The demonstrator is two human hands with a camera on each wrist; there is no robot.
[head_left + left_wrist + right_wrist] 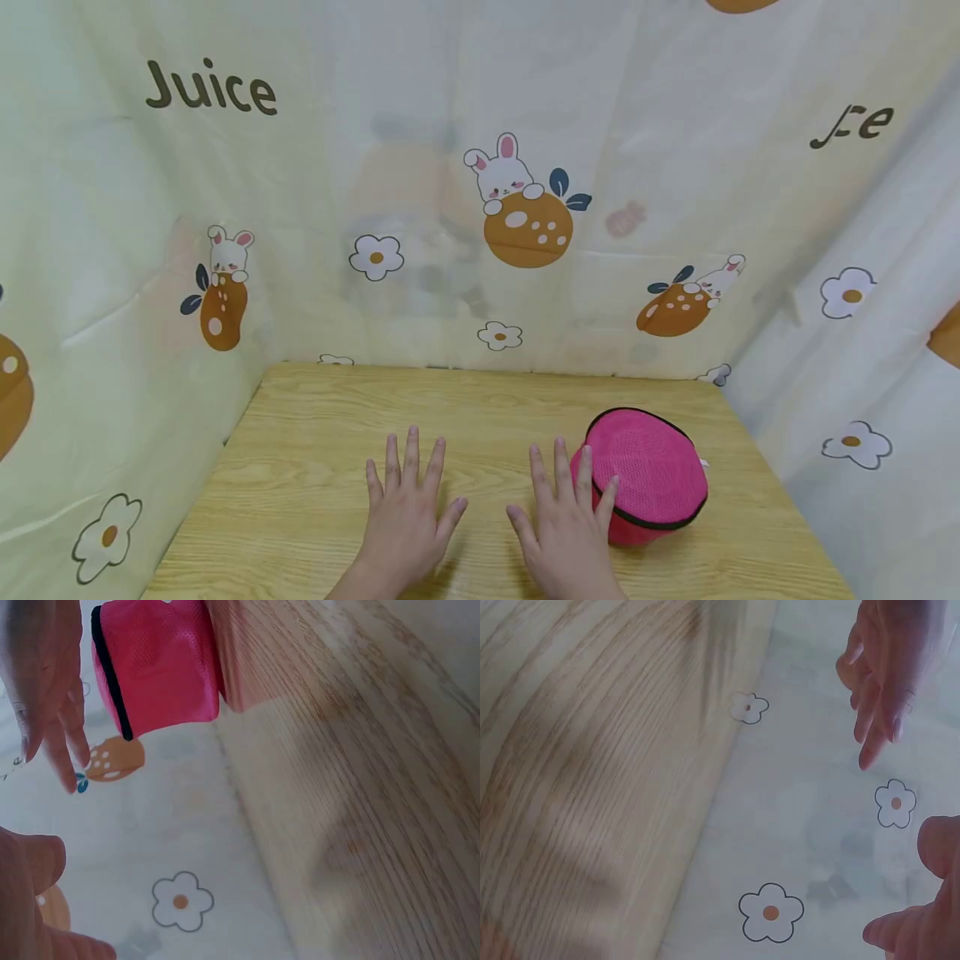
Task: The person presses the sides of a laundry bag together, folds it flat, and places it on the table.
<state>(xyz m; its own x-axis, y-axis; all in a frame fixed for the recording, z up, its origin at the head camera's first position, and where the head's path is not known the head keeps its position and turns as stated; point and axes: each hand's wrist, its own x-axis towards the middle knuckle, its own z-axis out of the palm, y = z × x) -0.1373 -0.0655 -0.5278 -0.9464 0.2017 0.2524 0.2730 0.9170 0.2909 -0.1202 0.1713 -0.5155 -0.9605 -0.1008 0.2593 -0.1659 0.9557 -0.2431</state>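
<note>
In the head view my left hand [407, 521] is held palm down over the middle of the wooden table, fingers straight and spread, holding nothing. My right hand [566, 533] has the same pose a little to the right, also with nothing in it. Beside it stands a round pink mesh laundry bag [648, 467] with black trim around its top; the right little finger overlaps its left side in this view. From the left wrist, the pink bag [161, 667] shows upright on the table beyond the right hand [45, 675]. Both hands hang above the tabletop.
The light wooden table [300, 467] meets a pale curtain [420, 167] printed with rabbits, oranges and flowers at its back edge. More of the same curtain rises along the left and right sides. A small white tag [704, 462] sticks out at the bag's right.
</note>
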